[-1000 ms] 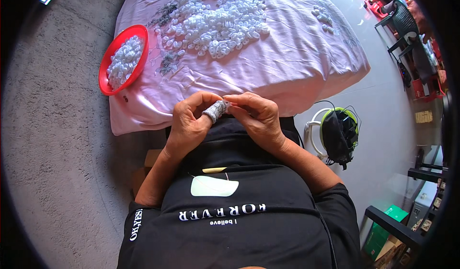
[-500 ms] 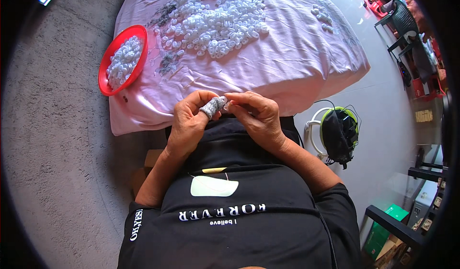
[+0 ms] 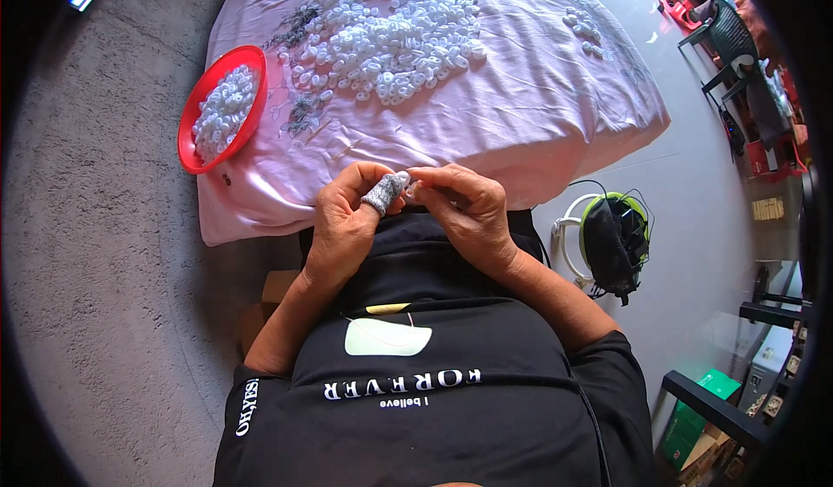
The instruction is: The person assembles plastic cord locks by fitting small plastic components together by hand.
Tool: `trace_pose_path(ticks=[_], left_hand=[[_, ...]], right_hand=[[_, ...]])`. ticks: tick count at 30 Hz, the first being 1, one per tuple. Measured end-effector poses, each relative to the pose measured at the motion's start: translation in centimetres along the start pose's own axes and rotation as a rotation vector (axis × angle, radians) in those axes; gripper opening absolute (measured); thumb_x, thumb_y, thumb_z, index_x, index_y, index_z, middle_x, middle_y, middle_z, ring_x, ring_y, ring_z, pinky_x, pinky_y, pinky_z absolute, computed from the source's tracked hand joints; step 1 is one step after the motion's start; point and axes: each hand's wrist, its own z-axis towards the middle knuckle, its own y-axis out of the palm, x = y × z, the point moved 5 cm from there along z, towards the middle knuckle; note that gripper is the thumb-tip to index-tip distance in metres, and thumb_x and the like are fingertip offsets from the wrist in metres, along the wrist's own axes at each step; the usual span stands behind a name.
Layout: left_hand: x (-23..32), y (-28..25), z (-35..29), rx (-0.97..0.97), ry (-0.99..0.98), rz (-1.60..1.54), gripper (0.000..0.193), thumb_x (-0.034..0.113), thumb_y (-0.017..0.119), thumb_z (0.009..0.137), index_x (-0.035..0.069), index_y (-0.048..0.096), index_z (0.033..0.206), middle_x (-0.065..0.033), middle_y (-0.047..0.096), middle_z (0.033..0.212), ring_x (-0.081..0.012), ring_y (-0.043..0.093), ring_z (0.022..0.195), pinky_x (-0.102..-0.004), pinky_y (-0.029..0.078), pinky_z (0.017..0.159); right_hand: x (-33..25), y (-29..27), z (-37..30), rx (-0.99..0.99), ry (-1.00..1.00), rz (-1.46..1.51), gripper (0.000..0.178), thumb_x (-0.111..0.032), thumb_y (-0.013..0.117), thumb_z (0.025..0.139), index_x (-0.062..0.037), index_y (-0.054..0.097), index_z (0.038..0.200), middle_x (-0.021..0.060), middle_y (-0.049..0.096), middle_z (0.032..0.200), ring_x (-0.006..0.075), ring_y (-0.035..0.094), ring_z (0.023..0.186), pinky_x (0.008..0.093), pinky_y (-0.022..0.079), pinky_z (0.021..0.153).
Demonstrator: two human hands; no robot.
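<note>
My left hand (image 3: 341, 213) is closed just past the near edge of the pink cloth. A grey knitted sleeve (image 3: 382, 196) covers its thumb, which presses a small white plastic piece (image 3: 403, 178) against the fingers. Right beside it, my right hand (image 3: 473, 213) pinches at the same spot, thumb and index finger together. Whatever lies between the right fingertips is mostly hidden; only a bit of white shows there. A large heap of white oval pieces with holes (image 3: 399, 49) spreads over the cloth beyond my hands.
A red bowl (image 3: 185, 144) of white pieces tilts at the cloth's left edge. Small dark bits (image 3: 304, 114) lie by the heap, and several white pieces (image 3: 583, 29) sit apart at right. A stool holding a black bag (image 3: 612, 244) stands right, with a dark chair (image 3: 727, 40) farther off.
My left thumb and the white piece have tilted slightly, and less of the piece's face shows now. Both hands stay in nearly the same place.
</note>
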Motion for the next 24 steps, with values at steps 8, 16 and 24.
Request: trace_pose_path(ticks=[8,16,24], left_hand=[[-0.03,-0.14,-0.06,0.033,0.012,-0.03,0.014,-0.002,0.052,0.092,-0.001,0.058,0.105,-0.005,0.064,0.092,-0.008,0.06,0.082,-0.0219,0.05,0.077],[0.21,-0.14,0.02,0.038,0.017,0.016,0.012,-0.001,0.052,0.093,-0.001,0.058,0.104,-0.0045,0.064,0.092,-0.0078,0.06,0.082,-0.022,0.05,0.076],[0.15,-0.02,0.08,0.015,0.061,0.023,0.013,0.004,0.053,0.095,0.001,0.057,0.108,-0.0033,0.063,0.093,-0.0077,0.06,0.084,-0.022,0.05,0.077]], right_hand=[[-0.03,0.03,0.06,0.014,-0.019,0.005,0.022,0.005,0.066,0.082,-0.0002,0.069,0.103,0.0069,0.067,0.083,0.0081,0.061,0.074,0.0216,0.047,0.063],[0.23,0.04,0.07,0.024,-0.02,0.044,0.023,0.006,0.066,0.082,0.0,0.069,0.103,0.0076,0.068,0.084,0.0088,0.061,0.074,0.0218,0.047,0.064],[0.02,0.0,0.1,0.013,-0.015,0.031,0.022,0.006,0.065,0.082,0.0004,0.069,0.103,0.0073,0.068,0.084,0.0088,0.061,0.075,0.0216,0.048,0.065]])
